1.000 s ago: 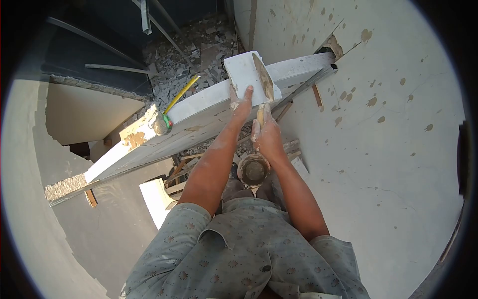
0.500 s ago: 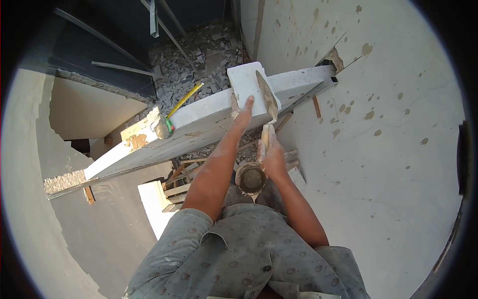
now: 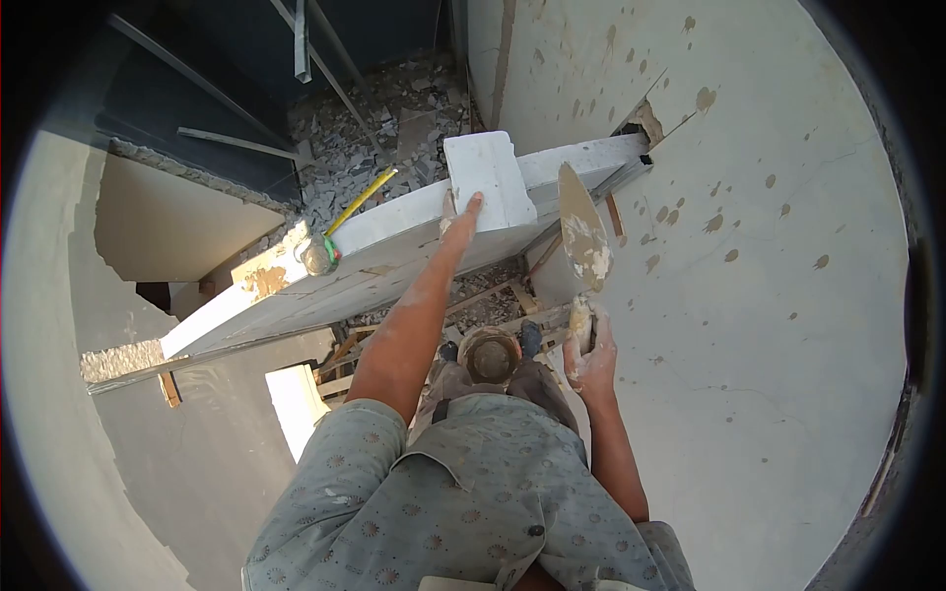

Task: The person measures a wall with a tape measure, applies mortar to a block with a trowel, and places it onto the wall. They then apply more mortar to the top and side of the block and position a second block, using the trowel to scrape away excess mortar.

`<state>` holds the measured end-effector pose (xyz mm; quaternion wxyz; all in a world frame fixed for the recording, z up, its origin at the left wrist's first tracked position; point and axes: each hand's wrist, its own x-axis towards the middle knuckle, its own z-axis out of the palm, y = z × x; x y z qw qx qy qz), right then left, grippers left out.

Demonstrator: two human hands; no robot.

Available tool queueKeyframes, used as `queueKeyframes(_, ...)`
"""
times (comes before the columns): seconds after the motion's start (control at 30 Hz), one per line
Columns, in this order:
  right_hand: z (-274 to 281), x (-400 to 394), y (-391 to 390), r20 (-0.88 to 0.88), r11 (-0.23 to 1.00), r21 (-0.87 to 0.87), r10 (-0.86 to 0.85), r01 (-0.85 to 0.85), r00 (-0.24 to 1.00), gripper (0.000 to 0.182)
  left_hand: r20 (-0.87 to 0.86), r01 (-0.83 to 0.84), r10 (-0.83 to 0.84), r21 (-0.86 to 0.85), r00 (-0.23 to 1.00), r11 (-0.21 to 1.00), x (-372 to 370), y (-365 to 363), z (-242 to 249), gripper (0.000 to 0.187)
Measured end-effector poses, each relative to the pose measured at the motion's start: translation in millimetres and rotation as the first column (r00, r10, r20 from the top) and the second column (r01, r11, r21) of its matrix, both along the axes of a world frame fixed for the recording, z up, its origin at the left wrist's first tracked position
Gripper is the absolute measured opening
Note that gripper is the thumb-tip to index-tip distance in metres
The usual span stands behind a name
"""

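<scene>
A white block [image 3: 490,177] rests tilted across the top of a low white block wall [image 3: 394,212]. My left hand [image 3: 460,219] grips the block's near left edge, thumb on its face. To the right, my right hand [image 3: 591,357] is closed around the handle of a trowel [image 3: 585,231], whose blade points up and away and carries smears of mortar. The blade is apart from the block. Below the wall, a round bucket [image 3: 490,356] stands between my feet.
A yellow tape measure [image 3: 360,202] and a mortar-smeared lump [image 3: 315,256] lie on the wall's left part. Rubble [image 3: 419,118] and metal bars [image 3: 212,84] lie beyond. A spattered wall [image 3: 729,295] rises at right; wooden pieces [image 3: 296,399] stand below left.
My right hand has drawn the trowel away from the block, to the right and nearer my body. My left hand stays on the block, and the view has shifted slightly.
</scene>
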<state>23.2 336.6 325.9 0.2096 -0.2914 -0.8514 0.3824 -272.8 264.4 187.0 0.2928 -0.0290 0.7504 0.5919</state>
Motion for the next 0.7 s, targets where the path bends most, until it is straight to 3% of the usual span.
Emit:
queueKeyframes(0.03,10.7,-17.0,3.0,0.091,0.954,-0.298,-0.016,0.043,0.996,0.051,-0.002,-0.006,0.006,-0.006,1.000,1.000,-7.0,1.7,-6.8,0.097)
queueKeyframes(0.1,9.3,-48.2,18.3,0.197,0.896,-0.439,0.027,0.064,0.980,0.057,-0.004,-0.014,0.014,-0.018,1.000,1.000,-22.2,6.0,-26.9,0.098)
queueKeyframes(0.17,-16.0,-73.3,36.4,0.241,0.984,-0.172,0.090,-0.049,0.966,0.061,-0.056,0.017,-0.022,-0.078,0.998,0.997,-19.9,6.2,-18.4,0.098)
queueKeyframes(0.27,-0.4,-103.8,43.9,0.018,0.990,0.066,0.120,-0.121,0.993,0.062,-0.074,0.014,-0.021,-0.101,0.997,0.995,-14.6,8.0,4.1,0.098)
queueKeyframes(0.37,18.8,-126.1,40.7,-0.125,0.986,0.040,0.166,-0.162,0.978,0.063,-0.109,-0.011,0.002,-0.083,0.994,0.996,-10.9,7.7,4.2,0.098)
queueKeyframes(0.47,-23.6,-125.5,52.0,0.217,0.966,-0.125,0.250,-0.227,0.944,0.063,-0.152,-0.024,0.014,-0.066,0.988,0.998,-10.0,8.1,-0.6,0.099)
queueKeyframes(0.57,-24.8,-125.5,59.2,0.168,0.949,-0.063,0.315,-0.309,0.934,0.063,-0.161,-0.022,0.013,-0.056,0.987,0.998,-18.4,12.1,1.7,0.098)
queueKeyframes(0.7,9.9,-144.7,48.0,-0.106,0.963,0.100,0.260,-0.250,0.960,0.062,-0.119,-0.018,0.006,-0.104,0.993,0.994,-9.7,8.0,9.0,0.095)
